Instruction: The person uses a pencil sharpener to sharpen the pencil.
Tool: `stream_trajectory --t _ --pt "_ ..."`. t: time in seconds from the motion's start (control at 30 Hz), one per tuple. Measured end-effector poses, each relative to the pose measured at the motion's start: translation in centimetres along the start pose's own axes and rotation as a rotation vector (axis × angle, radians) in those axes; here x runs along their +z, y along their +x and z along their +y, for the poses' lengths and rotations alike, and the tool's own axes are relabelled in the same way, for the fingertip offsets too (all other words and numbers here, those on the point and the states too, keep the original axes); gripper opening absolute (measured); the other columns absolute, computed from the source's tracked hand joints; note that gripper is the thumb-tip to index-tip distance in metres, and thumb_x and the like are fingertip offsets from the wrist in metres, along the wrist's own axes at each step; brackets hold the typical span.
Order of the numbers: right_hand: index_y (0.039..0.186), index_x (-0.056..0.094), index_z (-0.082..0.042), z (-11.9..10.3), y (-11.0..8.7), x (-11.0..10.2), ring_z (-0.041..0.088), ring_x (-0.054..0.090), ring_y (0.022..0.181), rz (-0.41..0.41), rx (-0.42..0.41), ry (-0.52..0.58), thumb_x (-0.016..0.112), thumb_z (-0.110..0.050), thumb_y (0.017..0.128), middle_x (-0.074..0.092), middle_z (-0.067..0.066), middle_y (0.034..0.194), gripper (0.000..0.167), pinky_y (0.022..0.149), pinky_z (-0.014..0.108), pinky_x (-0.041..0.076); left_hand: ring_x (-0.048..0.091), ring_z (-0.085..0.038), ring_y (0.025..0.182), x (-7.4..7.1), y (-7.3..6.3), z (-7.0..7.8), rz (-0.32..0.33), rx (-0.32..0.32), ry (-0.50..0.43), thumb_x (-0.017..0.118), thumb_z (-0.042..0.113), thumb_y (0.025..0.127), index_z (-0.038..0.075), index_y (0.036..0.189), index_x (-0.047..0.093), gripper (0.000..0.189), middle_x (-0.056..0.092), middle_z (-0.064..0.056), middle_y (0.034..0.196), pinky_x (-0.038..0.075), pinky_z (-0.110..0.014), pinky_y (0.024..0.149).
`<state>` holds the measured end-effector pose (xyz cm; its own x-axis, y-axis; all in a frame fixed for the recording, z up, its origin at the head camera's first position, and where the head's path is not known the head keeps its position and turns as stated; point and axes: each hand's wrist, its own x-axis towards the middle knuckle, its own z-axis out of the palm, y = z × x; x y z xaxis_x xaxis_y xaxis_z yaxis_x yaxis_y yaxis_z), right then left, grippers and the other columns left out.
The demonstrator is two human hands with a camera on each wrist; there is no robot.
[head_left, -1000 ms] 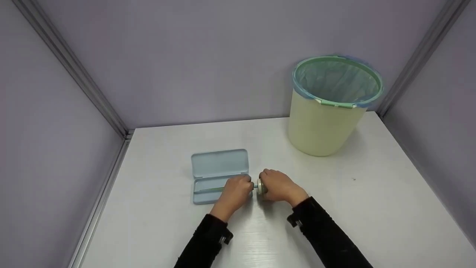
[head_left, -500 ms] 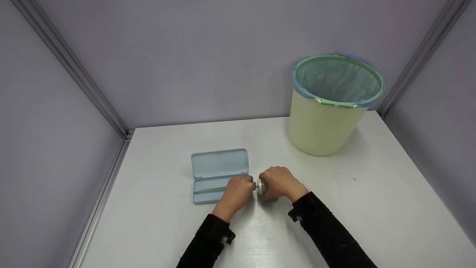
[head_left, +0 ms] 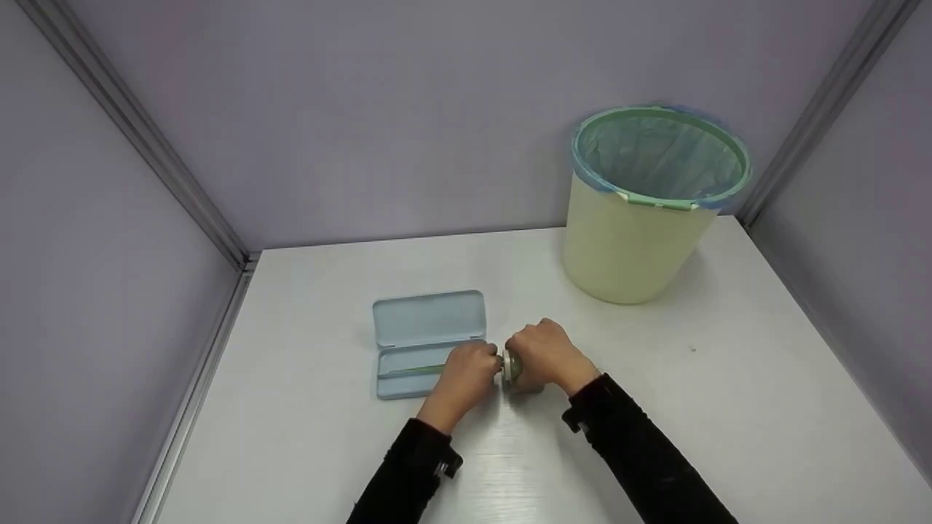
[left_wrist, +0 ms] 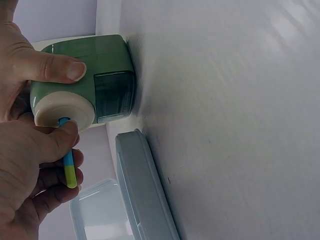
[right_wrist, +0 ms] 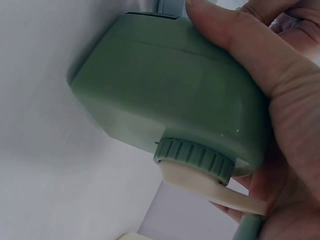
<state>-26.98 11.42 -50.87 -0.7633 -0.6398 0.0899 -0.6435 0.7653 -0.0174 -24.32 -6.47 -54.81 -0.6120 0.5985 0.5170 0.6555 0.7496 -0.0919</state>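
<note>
In the left wrist view, a blue pencil (left_wrist: pixel 69 165) with a yellow-green end enters the round cream front of a green pencil sharpener (left_wrist: pixel 107 55). My left hand (head_left: pixel 466 371) pinches the pencil close to that opening. The right hand (head_left: pixel 550 356) grips the sharpener's body from above, its thumb lying along the green casing. Seen from the right wrist, a cream crank arm (right_wrist: pixel 215 192) with a green knob (right_wrist: pixel 248 227) is fixed to a ribbed collar; the right hand's palm is beside it. The sharpener stands on the white table, mostly covered by the hand in the head view.
An open light-blue pencil case (head_left: pixel 429 320) lies just behind and left of the left hand, a thin green length showing over its tray. At the back right stands a pale yellow bin (head_left: pixel 626 247) with a bag liner. Walls enclose the white table (head_left: pixel 306 437) behind and at the sides.
The right hand's knuckles have shifted slightly away from me on the sharpener. My left hand has edged right, and less pencil shows between it and the sharpener.
</note>
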Motion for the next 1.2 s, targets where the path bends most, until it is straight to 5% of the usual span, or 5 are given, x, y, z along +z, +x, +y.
stream_trajectory --t 0.43,0.7,0.87,1.0,1.2 --pt "0.079 0.066 -0.012 0.1 -0.9 0.0 0.019 0.062 0.070 -0.039 0.043 0.007 0.093 -0.030 0.062 0.065 0.000 0.074 0.037 0.075 0.045 0.048 0.061 -0.016 0.068 -0.1 0.0 0.9 -0.066 -0.088 0.015 0.080 0.010 0.085 0.012 0.079 0.075 0.008 0.062 0.000 0.078 0.050 -0.029 0.060" --pt "0.139 0.058 0.007 0.2 -2.4 -1.9 0.038 0.065 0.116 -0.048 0.068 0.085 0.095 -0.033 0.069 0.068 0.020 0.126 0.088 0.101 0.054 0.048 0.069 -0.019 0.083 -0.8 -0.3 1.0 -0.109 -0.153 0.005 0.077 0.013 0.090 0.007 0.101 0.078 0.013 0.070 -0.004 0.094 0.057 -0.031 0.074" --pt "0.140 0.055 0.010 1.1 -4.2 -4.3 0.044 0.059 0.125 -0.021 0.142 0.243 0.086 -0.003 0.078 0.062 0.027 0.135 0.070 0.105 0.055 0.047 0.071 -0.021 0.096 -0.9 -0.5 1.2 -0.044 -0.167 -0.007 0.074 0.010 0.091 0.004 0.114 0.074 0.024 0.071 -0.007 0.105 0.058 -0.032 0.083" --pt "0.129 0.066 0.007 1.9 -5.2 -4.9 0.040 0.069 0.105 0.078 0.183 0.220 0.076 0.003 0.082 0.069 0.021 0.124 0.048 0.089 0.052 0.056 0.069 -0.021 0.104 -1.3 0.0 2.0 -0.007 -0.151 -0.013 0.078 0.025 0.092 0.003 0.123 0.071 0.038 0.070 -0.007 0.112 0.057 -0.032 0.090" --pt "0.110 0.077 0.001 2.2 -5.7 -4.0 0.031 0.073 0.090 0.144 0.230 0.246 0.076 0.000 0.086 0.073 0.013 0.106 0.023 0.074 0.046 0.059 0.064 -0.022 0.119 -1.7 1.1 3.7 -0.111 -0.127 0.017 0.079 0.042 0.090 0.003 0.136 0.062 0.063 0.066 -0.008 0.128 0.052 -0.035 0.102"
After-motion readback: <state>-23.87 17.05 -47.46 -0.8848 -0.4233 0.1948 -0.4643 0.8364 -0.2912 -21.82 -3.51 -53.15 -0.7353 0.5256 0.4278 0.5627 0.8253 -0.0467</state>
